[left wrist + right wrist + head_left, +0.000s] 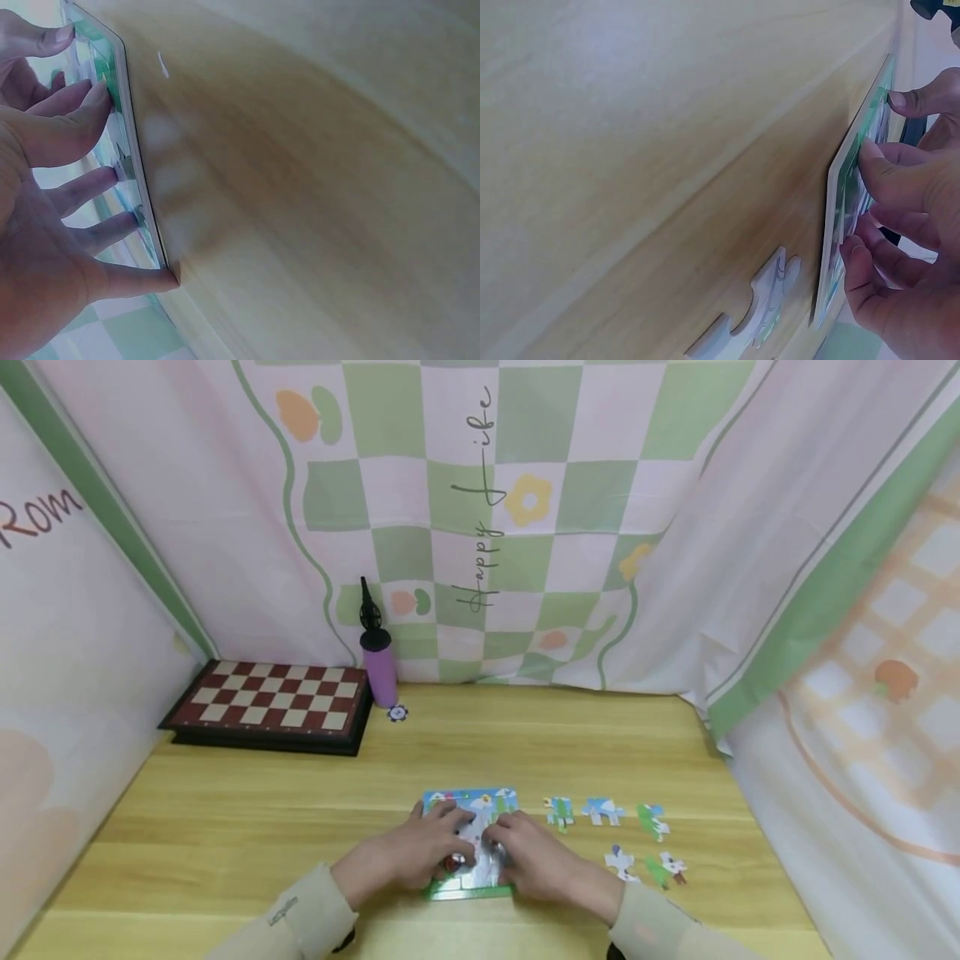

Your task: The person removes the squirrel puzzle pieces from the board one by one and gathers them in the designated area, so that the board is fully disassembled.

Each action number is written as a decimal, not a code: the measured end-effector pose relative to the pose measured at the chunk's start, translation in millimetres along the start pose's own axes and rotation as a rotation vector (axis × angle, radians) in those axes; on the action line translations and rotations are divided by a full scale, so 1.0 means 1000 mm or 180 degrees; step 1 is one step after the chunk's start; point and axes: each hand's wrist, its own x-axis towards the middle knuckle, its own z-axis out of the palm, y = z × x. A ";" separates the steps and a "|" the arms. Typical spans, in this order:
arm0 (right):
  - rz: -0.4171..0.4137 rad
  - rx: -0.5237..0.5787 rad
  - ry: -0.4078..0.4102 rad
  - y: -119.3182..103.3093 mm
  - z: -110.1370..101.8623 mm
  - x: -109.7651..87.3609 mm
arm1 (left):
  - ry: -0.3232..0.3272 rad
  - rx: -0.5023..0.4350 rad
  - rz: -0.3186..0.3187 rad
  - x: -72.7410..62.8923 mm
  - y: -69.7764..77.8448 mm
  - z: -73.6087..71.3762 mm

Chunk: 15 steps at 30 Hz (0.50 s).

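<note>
A jigsaw puzzle in a shallow tray (480,888) lies on the table, with a blue top border and a green lower border. My left hand (423,852) reaches over its left part. In the left wrist view the fingers (82,187) are spread and touch the puzzle, the little finger down at the tray's edge. From the right, my right hand (536,856) rests on the puzzle with bent fingers. The right wrist view puts its thumb (889,172) on the green border and other fingertips near the side edge. I cannot tell whether a piece is pinched there.
Several loose puzzle pieces, one a blue-and-white piece (602,811), lie right of the tray. A checkered game board (273,697) sits at the back left beside a purple pump (381,672) and a small poker chip (397,713). Printed curtains (465,527) surround the table.
</note>
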 end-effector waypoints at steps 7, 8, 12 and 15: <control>0.0068 0.0042 -0.0052 0.001 0.002 0.002 | 0.0003 -0.0006 -0.0022 -0.001 -0.001 0.002; 0.0080 0.0053 -0.0062 0.001 0.002 0.002 | -0.0009 0.0005 -0.0020 -0.001 -0.001 0.001; 0.0118 0.0120 -0.0076 0.002 0.002 0.003 | -0.0053 0.0106 0.0008 -0.003 -0.001 0.000; 0.0133 0.0172 -0.0062 0.002 0.002 0.004 | -0.0076 0.0166 0.0030 -0.003 0.000 0.000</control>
